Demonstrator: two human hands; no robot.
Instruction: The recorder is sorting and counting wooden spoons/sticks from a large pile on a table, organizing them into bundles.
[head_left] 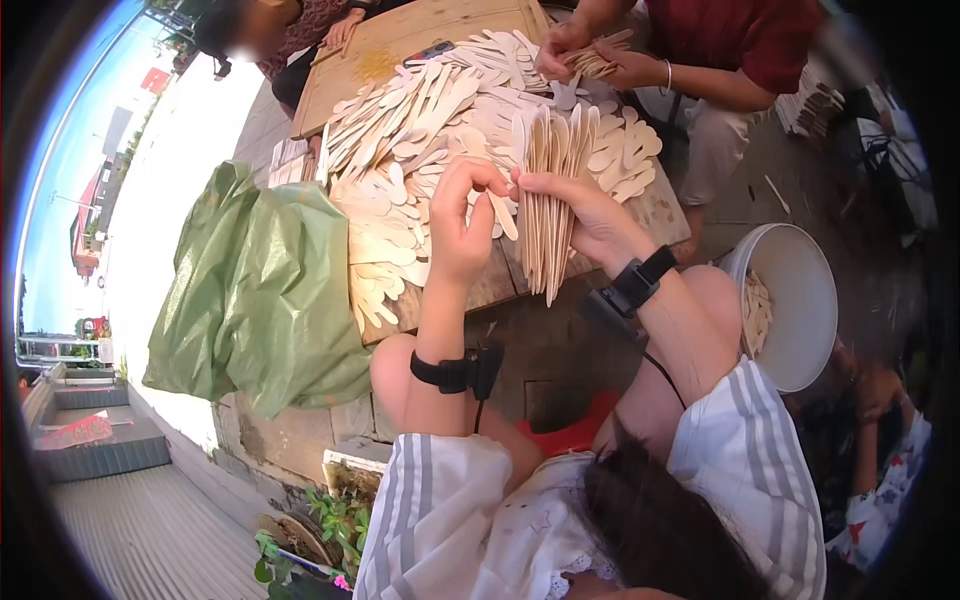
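My right hand (598, 212) grips a thick bundle of flat wooden cutlery pieces (548, 215), held upright with the narrow ends pointing down past the table edge. To its left, my left hand (465, 215) is curled, thumb and fingers pinching a single wooden cutlery piece (502, 214) close beside the bundle. Below and behind both hands, a large heap of loose pale wooden cutlery (420, 120) covers the low wooden table (505, 272). Many pieces have wide rounded ends. The fingers of my right hand behind the bundle are partly hidden.
A green woven sack (265, 290) drapes against the table's left side. At my right stands a white bucket (800, 310) with wooden pieces inside. Across the table, a person in dark red (735, 50) holds wooden pieces; another person (275, 35) sits at far left.
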